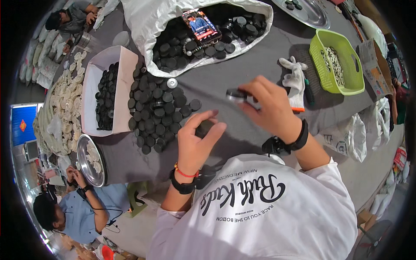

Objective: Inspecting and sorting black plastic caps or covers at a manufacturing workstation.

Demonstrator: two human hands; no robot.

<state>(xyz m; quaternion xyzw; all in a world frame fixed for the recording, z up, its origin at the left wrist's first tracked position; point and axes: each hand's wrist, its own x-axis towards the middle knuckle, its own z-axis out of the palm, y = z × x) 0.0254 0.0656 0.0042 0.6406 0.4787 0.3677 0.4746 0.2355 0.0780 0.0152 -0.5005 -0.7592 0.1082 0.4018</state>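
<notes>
My right hand (271, 106) pinches a round black cap (236, 94) with a paler lower rim, held over the grey table; motion blurs it a little. My left hand (195, 138) curls its thumb and fingers round another dark round cap (204, 128), partly hidden by the fingers. Beside the left hand spreads a heap of black round caps (156, 115). One small white, shiny disc (172, 82) lies at the heap's far edge.
Beyond my hands lies an open white sack (173, 8) of black caps, with a phone (201, 27) on top. A white box (123, 69) stands left. A glove (294, 73) and green basket (318, 47) are right. Two people (82, 212) (71, 19) work at left.
</notes>
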